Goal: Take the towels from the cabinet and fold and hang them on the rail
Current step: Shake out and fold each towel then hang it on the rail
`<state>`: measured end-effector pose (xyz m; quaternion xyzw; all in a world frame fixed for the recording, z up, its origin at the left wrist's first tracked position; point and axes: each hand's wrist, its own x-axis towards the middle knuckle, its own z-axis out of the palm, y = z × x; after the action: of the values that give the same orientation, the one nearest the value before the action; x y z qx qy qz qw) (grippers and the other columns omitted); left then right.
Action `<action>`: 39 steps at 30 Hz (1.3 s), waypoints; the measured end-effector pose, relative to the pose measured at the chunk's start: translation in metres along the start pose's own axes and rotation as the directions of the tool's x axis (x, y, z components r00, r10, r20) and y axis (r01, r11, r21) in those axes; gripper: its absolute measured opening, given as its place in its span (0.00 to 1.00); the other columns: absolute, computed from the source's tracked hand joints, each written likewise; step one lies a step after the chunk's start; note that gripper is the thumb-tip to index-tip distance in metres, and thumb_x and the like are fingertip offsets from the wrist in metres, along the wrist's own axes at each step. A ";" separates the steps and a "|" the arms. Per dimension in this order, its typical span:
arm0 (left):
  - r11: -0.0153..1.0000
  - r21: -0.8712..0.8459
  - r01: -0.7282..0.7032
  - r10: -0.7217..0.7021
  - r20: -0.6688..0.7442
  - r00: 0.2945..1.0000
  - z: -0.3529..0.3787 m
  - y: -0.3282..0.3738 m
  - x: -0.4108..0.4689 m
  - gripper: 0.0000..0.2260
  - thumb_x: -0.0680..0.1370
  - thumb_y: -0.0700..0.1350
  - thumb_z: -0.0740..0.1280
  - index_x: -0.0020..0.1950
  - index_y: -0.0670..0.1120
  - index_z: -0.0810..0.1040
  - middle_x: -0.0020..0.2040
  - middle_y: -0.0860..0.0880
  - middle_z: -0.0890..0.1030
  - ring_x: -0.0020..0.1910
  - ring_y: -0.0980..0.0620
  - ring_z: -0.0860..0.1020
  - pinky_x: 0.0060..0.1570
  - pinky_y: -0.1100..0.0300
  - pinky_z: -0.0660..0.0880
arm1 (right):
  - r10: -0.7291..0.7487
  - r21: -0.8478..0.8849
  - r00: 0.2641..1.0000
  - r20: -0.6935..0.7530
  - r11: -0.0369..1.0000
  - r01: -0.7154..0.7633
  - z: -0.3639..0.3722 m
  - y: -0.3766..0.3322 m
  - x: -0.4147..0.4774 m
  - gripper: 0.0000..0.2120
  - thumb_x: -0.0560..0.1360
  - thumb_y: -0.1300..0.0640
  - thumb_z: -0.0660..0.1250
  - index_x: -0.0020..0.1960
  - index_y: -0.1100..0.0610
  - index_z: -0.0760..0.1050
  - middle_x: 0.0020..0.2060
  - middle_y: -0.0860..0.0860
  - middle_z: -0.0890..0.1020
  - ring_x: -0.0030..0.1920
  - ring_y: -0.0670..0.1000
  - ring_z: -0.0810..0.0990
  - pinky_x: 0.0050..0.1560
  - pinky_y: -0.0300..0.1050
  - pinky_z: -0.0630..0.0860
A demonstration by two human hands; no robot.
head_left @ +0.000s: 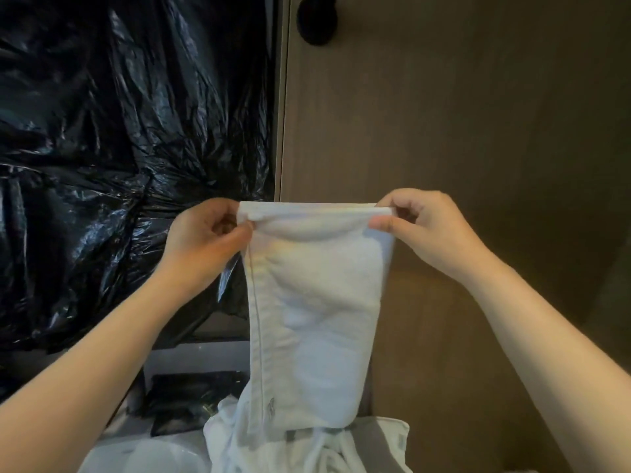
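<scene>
While both hands are raised before a brown door (pixel 461 114), the left hand (pixel 201 233) pinches the towel (pixel 317 302) at its top left corner and the right hand (pixel 423 227) pinches the top right corner. Folded lengthwise, the towel hangs down between them onto more white cloth (pixel 307 448). Black plastic sheet (pixel 119 131) fills the left.

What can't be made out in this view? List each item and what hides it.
Head view only:
- rail: nowhere in frame.
- white heap: cut off by the bottom edge, partly covered by the hanging towel; piece count unclear.
- black plastic sheet: covers whatever is behind it.
- dark knob: cut by the top edge.
- left hand, right hand: fingers behind the towel's top corners, hidden by cloth.
</scene>
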<state>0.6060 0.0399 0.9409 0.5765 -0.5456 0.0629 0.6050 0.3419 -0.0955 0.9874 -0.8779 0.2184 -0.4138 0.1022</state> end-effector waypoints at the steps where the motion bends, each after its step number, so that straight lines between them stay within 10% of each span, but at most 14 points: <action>1: 1.000 0.006 -0.004 0.004 -0.007 1.000 0.000 0.003 0.002 0.07 0.76 0.41 0.69 0.43 0.54 0.80 0.35 0.50 0.82 0.31 0.62 0.76 0.30 0.75 0.68 | -0.006 -0.007 1.000 -0.008 1.000 0.006 -0.002 -0.001 0.002 0.08 0.76 0.46 0.68 0.44 0.50 0.78 0.39 0.39 0.79 0.43 0.41 0.78 0.39 0.34 0.73; 7: 0.998 -0.058 0.029 -0.030 -0.004 1.000 0.003 0.012 0.007 0.03 0.77 0.44 0.69 0.46 0.52 0.82 0.40 0.50 0.84 0.38 0.55 0.80 0.36 0.73 0.71 | 0.031 -0.030 0.999 -0.035 0.999 -0.032 -0.011 -0.002 0.002 0.10 0.76 0.48 0.70 0.56 0.46 0.75 0.47 0.40 0.79 0.49 0.42 0.78 0.44 0.32 0.72; 14: 0.986 -0.164 0.020 -0.014 0.041 0.999 0.015 0.022 0.003 0.04 0.77 0.42 0.69 0.45 0.51 0.82 0.35 0.57 0.82 0.34 0.62 0.77 0.36 0.73 0.71 | 0.116 -0.061 0.991 0.059 0.992 -0.112 -0.021 0.001 -0.005 0.06 0.75 0.45 0.69 0.47 0.47 0.79 0.43 0.42 0.81 0.44 0.42 0.79 0.40 0.36 0.72; 21: 0.984 -0.176 0.002 0.027 0.163 0.986 0.042 0.043 -0.017 0.04 0.76 0.41 0.69 0.48 0.48 0.83 0.43 0.45 0.84 0.43 0.40 0.81 0.46 0.43 0.79 | 0.009 0.111 0.986 0.165 0.993 -0.028 0.005 -0.023 -0.020 0.11 0.75 0.48 0.71 0.55 0.50 0.81 0.46 0.43 0.84 0.47 0.43 0.82 0.50 0.42 0.79; 26: 0.985 -0.171 -0.035 0.063 0.157 0.986 0.037 0.048 -0.020 0.04 0.76 0.42 0.70 0.48 0.49 0.83 0.43 0.50 0.84 0.42 0.46 0.81 0.45 0.50 0.79 | -0.086 0.103 0.990 0.107 0.992 0.075 0.026 -0.034 -0.024 0.06 0.79 0.50 0.66 0.49 0.51 0.80 0.38 0.42 0.80 0.39 0.41 0.77 0.37 0.32 0.68; 32: 0.989 -0.144 -0.037 0.063 0.183 0.981 0.029 0.021 -0.030 0.09 0.72 0.57 0.70 0.49 0.55 0.81 0.44 0.55 0.83 0.42 0.53 0.82 0.41 0.58 0.80 | -0.108 -0.179 0.992 0.069 0.977 0.119 0.037 -0.045 -0.011 0.08 0.82 0.48 0.58 0.47 0.49 0.70 0.33 0.42 0.72 0.37 0.47 0.70 0.37 0.46 0.63; 39: 0.965 -0.114 0.234 -0.160 0.451 0.878 0.035 -0.041 -0.071 0.22 0.66 0.69 0.70 0.51 0.57 0.81 0.47 0.51 0.85 0.43 0.51 0.83 0.40 0.55 0.80 | -0.214 -0.273 0.977 0.005 0.939 0.207 0.026 -0.057 0.012 0.08 0.82 0.50 0.58 0.49 0.53 0.71 0.33 0.43 0.72 0.37 0.53 0.73 0.37 0.48 0.65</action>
<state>0.5860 0.0391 0.8536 0.5763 -0.6090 -0.1757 0.5159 0.3861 -0.0506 0.9995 -0.8966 0.1794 -0.3992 -0.0669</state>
